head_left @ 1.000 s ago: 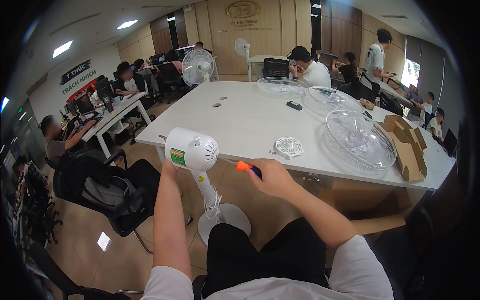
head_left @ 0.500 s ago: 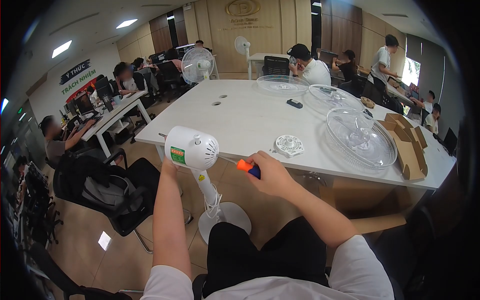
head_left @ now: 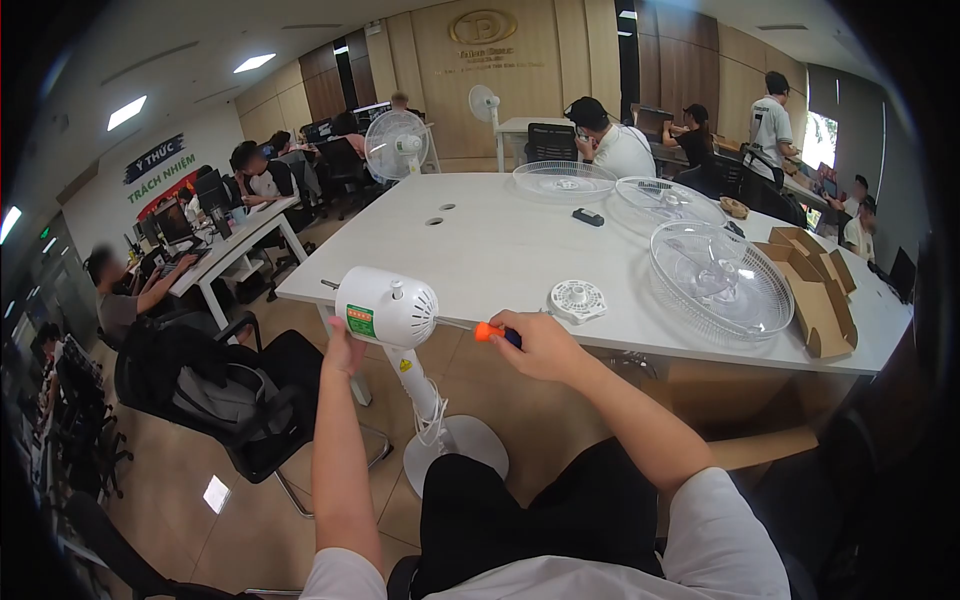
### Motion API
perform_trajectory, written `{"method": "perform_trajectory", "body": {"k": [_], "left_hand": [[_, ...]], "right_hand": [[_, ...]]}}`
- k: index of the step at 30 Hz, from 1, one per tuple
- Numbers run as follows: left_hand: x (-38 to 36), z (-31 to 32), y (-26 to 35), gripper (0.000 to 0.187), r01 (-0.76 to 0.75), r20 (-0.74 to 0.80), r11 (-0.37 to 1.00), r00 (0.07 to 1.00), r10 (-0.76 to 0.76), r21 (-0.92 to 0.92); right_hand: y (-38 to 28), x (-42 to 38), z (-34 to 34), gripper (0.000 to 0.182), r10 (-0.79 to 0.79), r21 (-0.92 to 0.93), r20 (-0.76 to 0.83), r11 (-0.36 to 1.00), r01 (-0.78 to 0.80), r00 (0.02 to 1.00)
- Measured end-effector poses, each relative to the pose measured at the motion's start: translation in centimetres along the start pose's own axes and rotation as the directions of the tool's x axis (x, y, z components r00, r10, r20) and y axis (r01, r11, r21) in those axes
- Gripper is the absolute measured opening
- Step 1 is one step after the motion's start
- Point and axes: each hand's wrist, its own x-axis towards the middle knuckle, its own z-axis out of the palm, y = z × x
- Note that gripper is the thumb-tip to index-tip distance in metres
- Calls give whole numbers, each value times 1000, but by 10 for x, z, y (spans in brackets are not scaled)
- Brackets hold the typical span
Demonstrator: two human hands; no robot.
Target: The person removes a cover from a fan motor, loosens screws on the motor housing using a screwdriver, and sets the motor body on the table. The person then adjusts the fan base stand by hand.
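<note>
The white fan motor housing [head_left: 385, 305], with a green label on its side, tops a tilted stand whose round base [head_left: 460, 455] rests on the floor. My left hand [head_left: 345, 350] holds the housing from below on its left side; some of its fingers are hidden behind it. My right hand [head_left: 545, 345] is closed around a screwdriver with an orange and dark blue handle [head_left: 488, 331]. Its thin shaft points left at the vented end of the housing; whether the tip touches a screw cannot be made out. A coiled white cord [head_left: 432, 425] hangs on the stand.
On the white table [head_left: 400, 235] lie a round white vented cover [head_left: 578, 300], clear fan guards [head_left: 720, 280] and blades, a small black device [head_left: 588, 217] and opened cardboard [head_left: 815, 290]. A black chair [head_left: 290, 370] with a bag stands at left. Other people sit at desks behind.
The whole view has shifted slightly. More of my left hand's thumb side shows beneath the housing. My right hand keeps the screwdriver at the vented end, its shaft now more level.
</note>
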Motion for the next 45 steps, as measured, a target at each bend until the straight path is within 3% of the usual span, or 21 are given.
{"method": "perform_trajectory", "body": {"k": [1, 6, 9, 11, 15, 17, 21, 24, 26, 27, 29, 32, 37, 39, 42, 44, 45], "left_hand": [[-3, 5, -5, 90, -57, -36, 994, 998, 61, 91], [0, 18, -14, 81, -42, -197, 997, 979, 55, 69], [1, 19, -14, 79, -42, -205, 998, 978, 48, 38], [0, 23, -13, 79, -44, -192, 999, 980, 47, 21], [-3, 23, -13, 81, -64, -170, 998, 983, 65, 10], [-3, 25, -12, 82, -59, -189, 998, 980, 60, 10], [-1, 23, -12, 83, -58, -168, 998, 984, 58, 3], [2, 21, -12, 86, -46, -173, 999, 984, 48, 14], [4, 19, -14, 90, -37, -180, 999, 983, 43, 38], [3, 21, -13, 89, -64, -171, 997, 983, 69, 38], [2, 23, -9, 89, -70, -164, 996, 983, 77, 48], [0, 23, -4, 80, -59, -136, 998, 989, 58, -7], [0, 27, 5, 86, -115, -113, 993, 987, 115, 11], [-3, 31, 7, 91, -84, -188, 995, 978, 91, 44], [-8, 44, 14, 94, -72, -234, 993, 968, 94, 98], [-9, 42, 15, 94, -65, -247, 992, 965, 90, 105], [-10, 45, 16, 94, -68, -253, 993, 963, 92, 102]], "right_hand": [[1, 0, -1, 26, -30, 24, -11, 999, 30, 999], [-3, -1, -2, 29, -44, 132, -34, 990, 48, 998], [-10, -2, 0, 26, -79, 61, -94, 995, 85, 992], [-13, -4, 5, 23, -78, -185, -101, 981, 58, 992], [-15, -8, 11, 19, -48, -246, -19, 968, 42, 999], [-21, -12, 8, 20, -243, -249, -128, 946, 206, 962], [-33, -13, -2, 20, -192, -218, -181, 964, 151, 965], [-33, -13, 3, 21, -74, -191, -125, 980, 49, 989], [-39, -11, 3, 22, 54, -257, 18, 965, -47, 998], [-37, -11, 4, 22, 62, -250, 21, 967, -55, 998], [-31, -12, 10, 22, -70, -240, -69, 969, 52, 995], [-38, -18, 6, 23, -131, -189, -160, 977, 100, 978], [-45, -30, 10, 30, -25, 37, -195, 999, 33, 981], [-42, -34, 15, 30, 6, 134, -195, 991, 21, 981], [-30, -35, 20, 33, -31, 269, -283, 957, 110, 959], [-21, -33, 21, 35, -16, 493, -394, 840, 226, 919], [-17, -32, 22, 35, -8, 506, -389, 834, 221, 921]]}}
